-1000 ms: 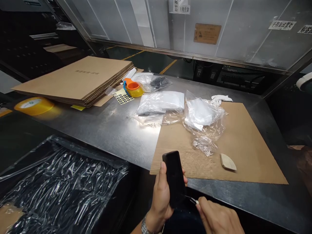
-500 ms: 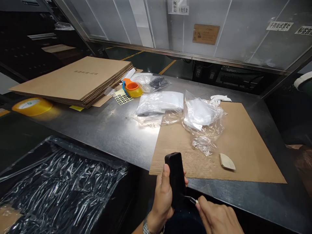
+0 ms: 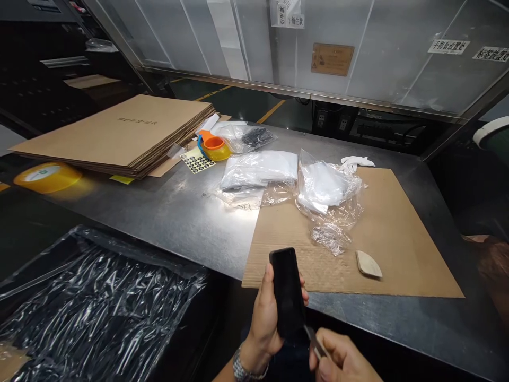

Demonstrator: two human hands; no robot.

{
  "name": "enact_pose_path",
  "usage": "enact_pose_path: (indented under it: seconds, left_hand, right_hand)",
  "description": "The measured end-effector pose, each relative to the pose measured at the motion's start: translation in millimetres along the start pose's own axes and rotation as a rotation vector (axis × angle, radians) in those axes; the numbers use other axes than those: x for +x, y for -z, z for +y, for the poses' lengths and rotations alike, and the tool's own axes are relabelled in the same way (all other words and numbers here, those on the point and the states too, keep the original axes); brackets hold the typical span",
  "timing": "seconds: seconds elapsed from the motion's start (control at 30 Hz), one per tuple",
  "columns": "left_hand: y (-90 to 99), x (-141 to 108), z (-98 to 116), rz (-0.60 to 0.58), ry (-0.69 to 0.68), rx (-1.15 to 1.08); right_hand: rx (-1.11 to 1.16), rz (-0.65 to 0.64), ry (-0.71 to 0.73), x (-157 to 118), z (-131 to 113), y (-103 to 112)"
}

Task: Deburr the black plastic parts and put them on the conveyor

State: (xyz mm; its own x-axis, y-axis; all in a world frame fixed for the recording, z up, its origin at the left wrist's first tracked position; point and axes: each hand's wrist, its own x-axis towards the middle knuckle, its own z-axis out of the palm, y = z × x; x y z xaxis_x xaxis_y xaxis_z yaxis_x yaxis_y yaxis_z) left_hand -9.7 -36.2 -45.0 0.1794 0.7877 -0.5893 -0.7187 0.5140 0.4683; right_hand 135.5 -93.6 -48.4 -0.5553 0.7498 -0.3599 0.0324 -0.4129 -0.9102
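My left hand [image 3: 264,321] is wrapped round a black rectangular plastic casing [image 3: 287,292], thumb along its left edge and fingertips showing on the right. The casing's broad dark face is turned up towards me, with its far end over the table's front edge. In my right hand [image 3: 344,355] a small knife [image 3: 316,344] with a narrow metal blade is pinched. Its tip is at the lower right edge of the casing; whether it touches is hard to see. Most of the knife's handle is hidden by my fingers.
A cardboard sheet [image 3: 374,223] bears a tan wedge-shaped piece [image 3: 369,265] and a clear bag with white sheets [image 3: 324,183]. Further left are another bag [image 3: 260,170], a tape dispenser [image 3: 214,146] and stacked cardboard [image 3: 119,130]. A black-lined bin [image 3: 107,302] stands front left.
The casing has tipped so its broad face shows more and its end face less. My right hand has shifted slightly left and down, turning the knife so its blade points more steeply up.
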Motion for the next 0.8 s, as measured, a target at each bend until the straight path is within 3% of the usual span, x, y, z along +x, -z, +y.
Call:
enact_pose_path:
  seconds: [0.13,0.23,0.33,0.57,0.67,0.8]
  left_hand:
    - [-2.0,1,-7,0.001,0.204,-0.002]
    - [-4.7,1,-15,0.016,0.303,-0.009]
    - [-6.4,0,-21,0.021,0.358,0.022]
    - [-9.7,-6,-23,0.005,0.355,0.111]
    - [-11.5,-10,-26,-0.021,0.358,0.099]
    - [-8.9,-13,-33,0.031,0.369,0.170]
  right_hand:
    - [-0.519,0.369,0.224,-2,-4,8]
    - [-0.867,0.391,0.385,1,-9,9]
    - [-1.072,0.334,0.413,7,-14,6]
    - [-1.188,0.322,0.333,7,-16,4]
    - [-1.176,0.380,0.326,6,-18,6]
    - [-1.136,0.482,0.312,8,-22,16]
